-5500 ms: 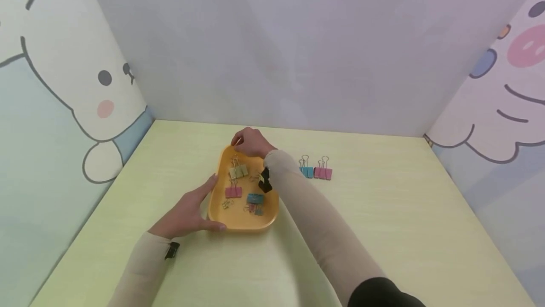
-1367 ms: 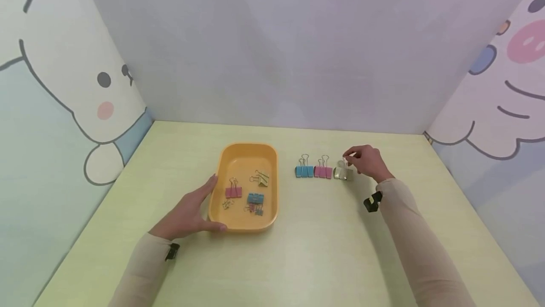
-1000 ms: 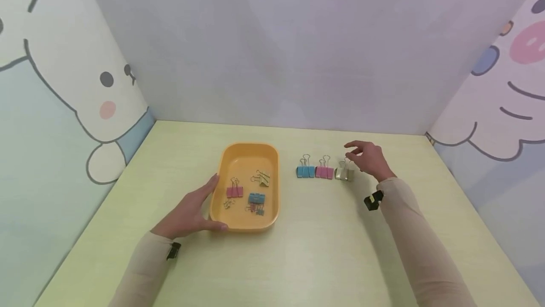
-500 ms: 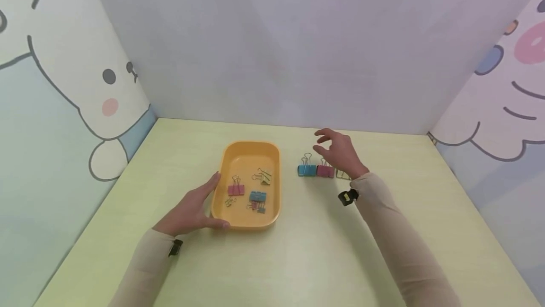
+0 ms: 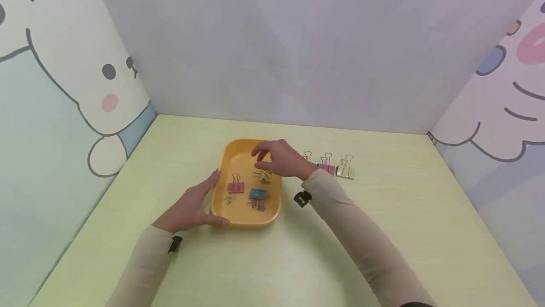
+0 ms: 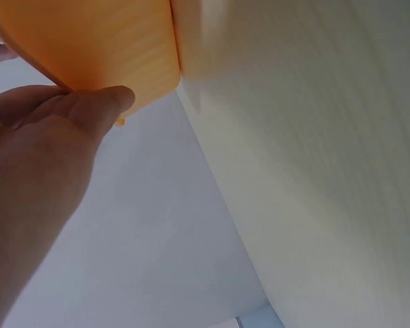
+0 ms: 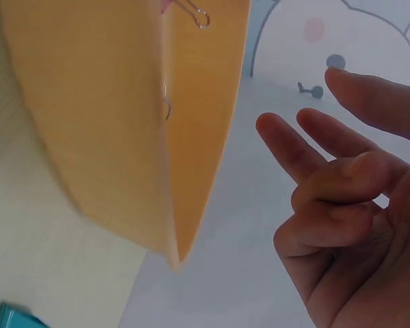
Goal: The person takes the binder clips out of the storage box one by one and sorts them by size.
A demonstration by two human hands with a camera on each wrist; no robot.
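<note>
On the table stands an orange tray (image 5: 242, 217), and my left hand (image 5: 189, 207) holds it at its left side, the thumb along the front edge. In the left wrist view fingers (image 6: 109, 102) lie at the rim against the outer wall. My right hand (image 5: 283, 158) hovers over the tray's right part with nothing in its fingers, which are parted in the right wrist view. Just below it lies a yellow binder clip (image 5: 266, 177), partly hidden. Also in the tray are a pink binder clip (image 5: 236, 187), a blue binder clip (image 5: 257, 194) and several tiny clips (image 5: 256, 204).
Right of the tray, a row of binder clips stands on the table: a blue one (image 7: 17, 318) mostly hidden by my wrist in the head view, a pink one (image 5: 327, 169) and a yellow one (image 5: 346, 172). A grey wall (image 5: 298, 61) rises behind.
A yellow binder clip has gone from the tray to the right end of the row. My right hand let it go and moved left over the tray. My left hand stayed.
</note>
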